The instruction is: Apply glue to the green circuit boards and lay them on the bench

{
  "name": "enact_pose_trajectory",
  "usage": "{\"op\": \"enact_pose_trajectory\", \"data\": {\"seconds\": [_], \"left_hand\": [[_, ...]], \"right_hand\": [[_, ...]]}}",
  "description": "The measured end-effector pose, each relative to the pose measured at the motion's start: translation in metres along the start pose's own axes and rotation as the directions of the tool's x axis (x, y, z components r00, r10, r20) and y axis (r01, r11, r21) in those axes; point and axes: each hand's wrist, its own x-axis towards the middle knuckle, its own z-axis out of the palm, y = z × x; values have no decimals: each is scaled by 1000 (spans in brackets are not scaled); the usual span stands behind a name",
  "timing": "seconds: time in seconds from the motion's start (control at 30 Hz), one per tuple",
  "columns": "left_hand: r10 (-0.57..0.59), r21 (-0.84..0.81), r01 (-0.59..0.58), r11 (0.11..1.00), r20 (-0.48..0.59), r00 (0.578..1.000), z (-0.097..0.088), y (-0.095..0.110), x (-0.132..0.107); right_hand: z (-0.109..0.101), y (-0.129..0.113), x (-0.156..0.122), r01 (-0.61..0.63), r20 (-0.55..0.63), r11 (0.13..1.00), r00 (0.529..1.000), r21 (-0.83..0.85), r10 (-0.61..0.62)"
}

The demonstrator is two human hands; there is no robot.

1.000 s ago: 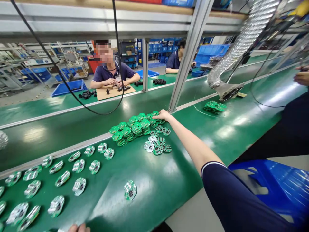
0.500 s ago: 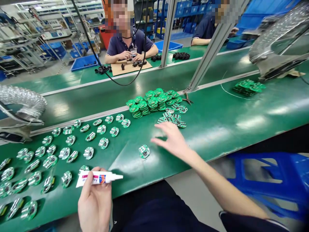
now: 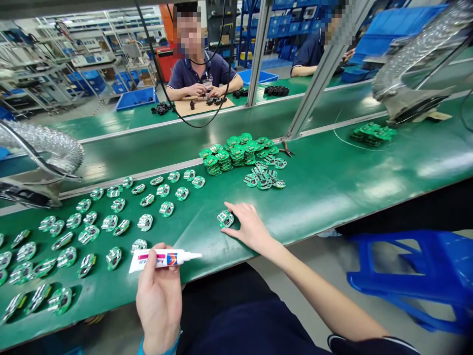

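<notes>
My left hand (image 3: pixel 158 291) is closed around a white glue tube (image 3: pixel 157 259) with a red and blue label, its long nozzle pointing right. A small round green circuit board (image 3: pixel 225 218) lies component side up on the green bench. Around that board, my right hand (image 3: pixel 247 224) has thumb and index finger spread, the thumb close to its near edge and the index finger just beyond its far edge. A gap shows at the index finger; whether the thumb touches is hard to tell. Several similar boards (image 3: pixel 145 222) lie spread in rows to the left.
Stacked green boards (image 3: pixel 236 150) stand by the metal rail, with a loose heap of boards (image 3: pixel 264 176) in front and pliers (image 3: pixel 286 149) beside them. Flexible ducts (image 3: pixel 402 64) reach in at both sides. A black cable (image 3: pixel 158 84) hangs ahead. Opposite sits a co-worker (image 3: pixel 203 74).
My right hand has moved down and left from near the loose heap to the single board, its fingers now on either side of it. My left hand still holds the tube. The view has shifted slightly.
</notes>
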Motion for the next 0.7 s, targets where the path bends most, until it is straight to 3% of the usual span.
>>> {"op": "enact_pose_trajectory", "data": {"seconds": [0.13, 0.23, 0.27, 0.37, 0.43, 0.5, 0.6, 0.7], "left_hand": [[-32, 4, 33, 999, -32, 999, -7, -2, 1], [-50, 38, 52, 998, -58, 997, -17, -5, 14], [-43, 49, 46, 998, -46, 998, -21, -6, 20], [-40, 90, 41, 995, -11, 999, -26, -13, 39], [-44, 115, 42, 992, 14, 999, -24, -18, 46], [-50, 136, 42, 990, 55, 997, -19, -23, 47], [-66, 165, 51, 985, 88, 994, -9, -30, 44], [-95, 166, 91, 982, 17, 995, 0, -36, 41]], "right_hand": [[-15, 15, -9, 36, -37, 999, 999, -20, -37], [-46, 59, -25, -111, -147, 990, 984, -90, 97], [-61, 79, -31, -207, -203, 971, 962, -120, 180], [-111, 145, -50, -487, -382, 857, 833, -166, 399], [-141, 185, -58, -590, -451, 792, 757, -159, 473], [-163, 215, -58, -638, -478, 755, 715, -151, 510], [-175, 233, -49, -648, -504, 745, 703, -162, 502], [-162, 223, -34, -563, -480, 800, 771, -205, 419]]}}
